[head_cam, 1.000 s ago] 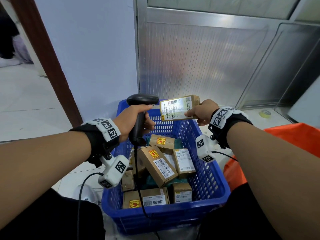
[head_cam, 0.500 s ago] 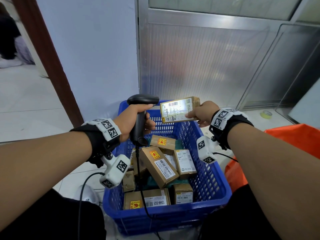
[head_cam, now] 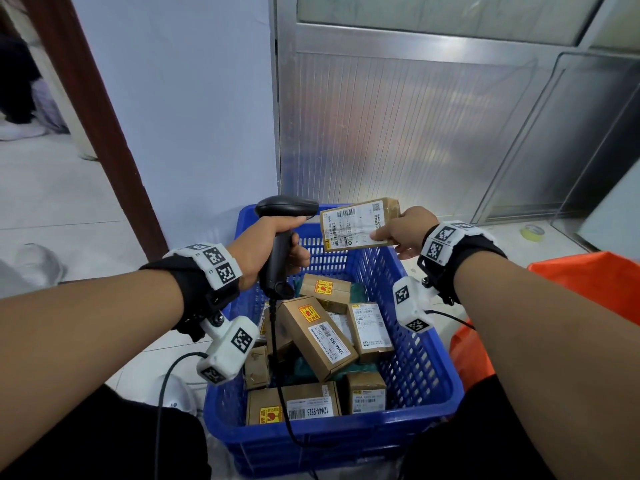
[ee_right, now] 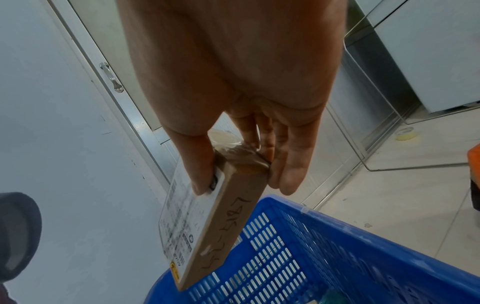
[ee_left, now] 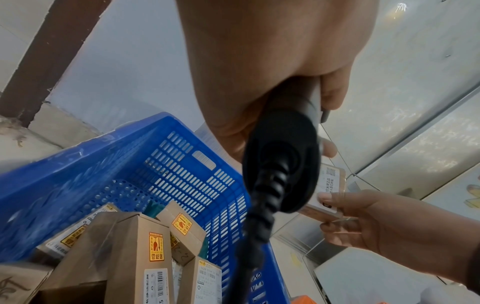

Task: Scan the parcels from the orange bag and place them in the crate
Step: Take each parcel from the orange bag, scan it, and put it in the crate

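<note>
Parcels [head_cam: 313, 336] already lay jumbled in the blue crate [head_cam: 420, 372]. Above its far rim, the left hand [head_cam: 265, 249] gripped the barcode scanner [head_cam: 282, 237], aimed at the labelled parcel [head_cam: 358, 225] pinched by the right hand [head_cam: 407, 233]: scanning, I judged; lowering into the crate next.

Head view: high, faces forward and down over both forearms onto the blue crate [head_cam: 429, 344], whole scene, wall and metal panels behind. Left wrist view: close beneath the left hand [ee_left: 262, 67], looks along the barcode scanner [ee_left: 283, 164] grip toward the crate's far wall. Right wrist view: close beneath the right hand [ee_right: 233, 82], looks along the held parcel [ee_right: 221, 230]. Shared by all: crate rim, parcel, scanner.
</note>
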